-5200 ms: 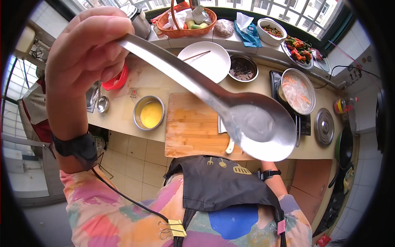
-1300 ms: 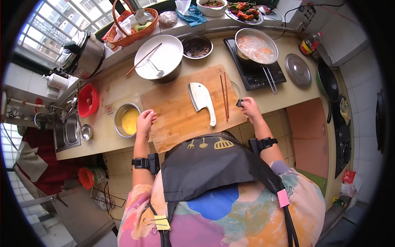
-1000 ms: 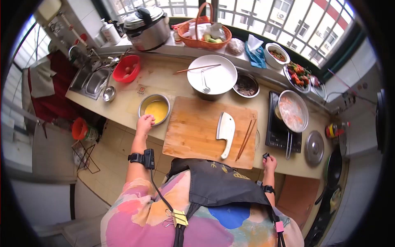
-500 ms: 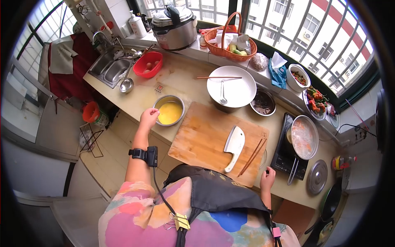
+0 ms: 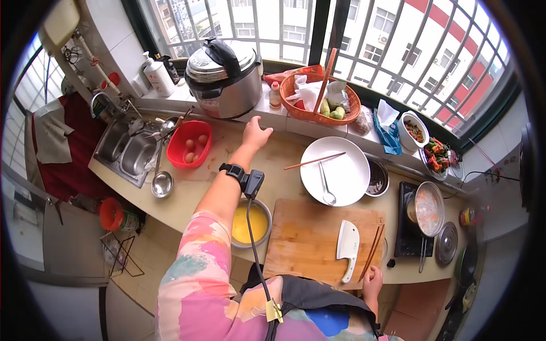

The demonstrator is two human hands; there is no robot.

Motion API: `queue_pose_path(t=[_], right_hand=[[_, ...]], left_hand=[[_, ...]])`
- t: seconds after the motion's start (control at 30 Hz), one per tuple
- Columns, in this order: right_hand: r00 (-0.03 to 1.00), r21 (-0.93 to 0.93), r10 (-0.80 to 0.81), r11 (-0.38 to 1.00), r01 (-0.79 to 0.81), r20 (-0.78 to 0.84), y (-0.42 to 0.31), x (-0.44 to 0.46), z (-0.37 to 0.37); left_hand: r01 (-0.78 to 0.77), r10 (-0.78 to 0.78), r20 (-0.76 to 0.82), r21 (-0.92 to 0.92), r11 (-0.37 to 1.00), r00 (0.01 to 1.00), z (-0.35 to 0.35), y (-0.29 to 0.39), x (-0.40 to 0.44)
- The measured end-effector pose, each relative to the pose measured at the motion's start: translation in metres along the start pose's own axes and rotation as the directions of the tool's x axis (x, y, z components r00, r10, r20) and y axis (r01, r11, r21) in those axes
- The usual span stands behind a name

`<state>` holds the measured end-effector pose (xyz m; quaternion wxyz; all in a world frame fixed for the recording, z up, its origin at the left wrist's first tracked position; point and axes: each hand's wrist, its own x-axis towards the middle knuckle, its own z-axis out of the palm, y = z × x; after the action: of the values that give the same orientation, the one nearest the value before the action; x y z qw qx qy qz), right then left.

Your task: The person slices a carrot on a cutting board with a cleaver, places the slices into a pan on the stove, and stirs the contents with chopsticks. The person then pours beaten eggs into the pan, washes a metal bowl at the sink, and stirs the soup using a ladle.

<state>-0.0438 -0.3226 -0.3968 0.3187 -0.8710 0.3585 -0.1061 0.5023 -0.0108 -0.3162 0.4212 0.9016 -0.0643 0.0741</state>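
My left hand [image 5: 257, 134] reaches over the back of the counter, below the pressure cooker [image 5: 224, 82] and the seasoning bottle [image 5: 275, 95]. Its thumb and fingers are apart and hold nothing. A metal bowl of yellow liquid [image 5: 250, 223] is partly behind my left forearm. At the front right corner of the cutting board [image 5: 301, 238], my right hand [image 5: 372, 279] has its fingers curled beside the brown chopsticks [image 5: 372, 252]; what they hold, if anything, is unclear. A cleaver [image 5: 347, 247] lies on the board. A small black object [image 5: 391, 263] rests on the counter.
A white bowl [image 5: 341, 170] holds a spoon, with one chopstick across its rim. Behind are a wicker basket [image 5: 296, 108] and a dark-filled bowl [image 5: 377, 184]. A pan [image 5: 429, 210] stands on the cooktop [image 5: 405, 241]. A red basin of eggs [image 5: 181, 142] sits near the sink [image 5: 136, 154].
My left hand has moved from beside the yellow bowl to the back of the counter and opened. My right hand has moved to the board's corner, away from the small black object it held earlier.
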Motion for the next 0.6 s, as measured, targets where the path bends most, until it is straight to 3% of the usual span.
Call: queue_pose_path(t=[0.07, 0.1, 0.2, 0.23, 0.43, 0.53, 0.6], right_hand=[[0.995, -0.115, -0.08, 0.991, 0.074, -0.051, 0.005, -0.02, 0.011], [0.997, -0.054, 0.075, 0.996, -0.075, -0.007, -0.019, -0.032, 0.009], [0.991, -0.047, 0.121, 0.992, -0.118, 0.064, -0.018, -0.061, 0.006], [0.989, 0.027, 0.149, 0.988, -0.149, 0.014, -0.011, -0.069, 0.004], [0.964, -0.173, 0.241, 0.95, -0.258, -0.114, -0.037, -0.081, -0.014], [0.955, -0.157, 0.289, 0.942, -0.296, -0.067, -0.05, -0.082, -0.007], [0.961, -0.174, 0.274, 0.945, -0.275, -0.035, -0.062, -0.078, -0.005]], left_hand=[[0.003, -0.004, -0.012, -0.057, 0.998, 1.0, 0.027, -0.008, 0.041], [-0.006, 0.0, -0.049, -0.113, 0.994, 0.999, 0.038, -0.008, 0.059], [-0.024, 0.007, -0.087, -0.195, 0.98, 0.996, 0.075, -0.014, 0.104], [-0.035, 0.013, -0.112, -0.193, 0.981, 0.994, 0.08, -0.01, 0.113], [-0.1, 0.058, -0.286, -0.132, 0.986, 0.956, 0.103, -0.013, 0.147], [-0.082, 0.035, -0.242, -0.187, 0.979, 0.97, 0.104, -0.016, 0.152], [-0.05, 0.022, -0.109, -0.261, 0.964, 0.994, 0.103, -0.02, 0.157]])
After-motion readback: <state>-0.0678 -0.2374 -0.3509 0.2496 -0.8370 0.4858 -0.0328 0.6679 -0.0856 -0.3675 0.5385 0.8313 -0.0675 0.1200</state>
